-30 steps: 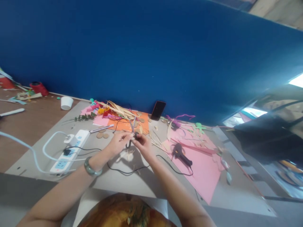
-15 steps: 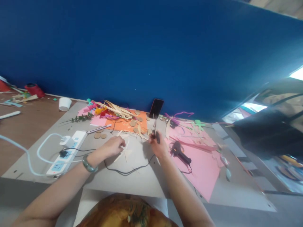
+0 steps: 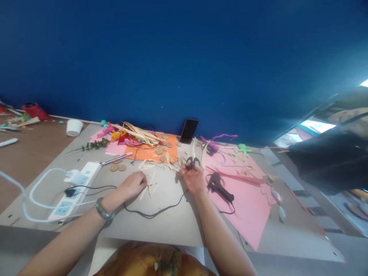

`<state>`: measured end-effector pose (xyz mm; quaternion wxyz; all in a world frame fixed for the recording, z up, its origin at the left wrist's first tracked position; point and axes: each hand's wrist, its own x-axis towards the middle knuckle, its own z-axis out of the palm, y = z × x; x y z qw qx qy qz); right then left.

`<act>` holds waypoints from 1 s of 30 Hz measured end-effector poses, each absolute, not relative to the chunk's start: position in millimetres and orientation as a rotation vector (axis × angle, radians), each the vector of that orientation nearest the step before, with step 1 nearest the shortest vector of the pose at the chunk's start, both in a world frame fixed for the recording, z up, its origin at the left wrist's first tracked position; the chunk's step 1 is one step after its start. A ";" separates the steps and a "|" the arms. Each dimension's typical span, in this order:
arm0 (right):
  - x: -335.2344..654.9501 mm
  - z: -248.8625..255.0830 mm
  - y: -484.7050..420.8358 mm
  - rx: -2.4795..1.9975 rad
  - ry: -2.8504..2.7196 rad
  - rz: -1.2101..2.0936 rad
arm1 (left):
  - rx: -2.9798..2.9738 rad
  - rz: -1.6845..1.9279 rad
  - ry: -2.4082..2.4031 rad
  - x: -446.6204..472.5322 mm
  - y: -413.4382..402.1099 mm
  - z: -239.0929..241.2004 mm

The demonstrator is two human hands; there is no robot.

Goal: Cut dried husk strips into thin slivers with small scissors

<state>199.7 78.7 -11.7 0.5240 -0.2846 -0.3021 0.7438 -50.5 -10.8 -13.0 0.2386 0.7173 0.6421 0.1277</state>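
Observation:
My left hand (image 3: 133, 185), a green bangle (image 3: 104, 209) on its wrist, has its fingers curled in. What they hold, if anything, is hidden. Just right of it, thin pale straw-like strips (image 3: 151, 187) lie crossed on the grey board. My right hand (image 3: 194, 180) has its fingers at the black handles of a pair of scissors (image 3: 192, 162), whose blades point away toward the phone. A dark phone (image 3: 189, 130) leans on the blue wall behind them. Close by on the right is a black glue gun (image 3: 220, 186).
A white power strip (image 3: 76, 191) with plugs and cables stands at left; a black cord (image 3: 149, 215) crosses the board. Wooden discs (image 3: 114, 167), dried strips (image 3: 140, 134), orange paper (image 3: 140, 153) and pink sheets (image 3: 244, 214) lie around. A white cup (image 3: 74, 127) stands back left.
The scissors have come down from upright to lower, with their handles spread in view. My left hand has shifted slightly left and down. The view has moved a little.

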 end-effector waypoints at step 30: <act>203.4 -1.9 59.4 -1.025 -1.423 1.054 | 1.986 0.126 1.974 -19.0 6.4 -1.6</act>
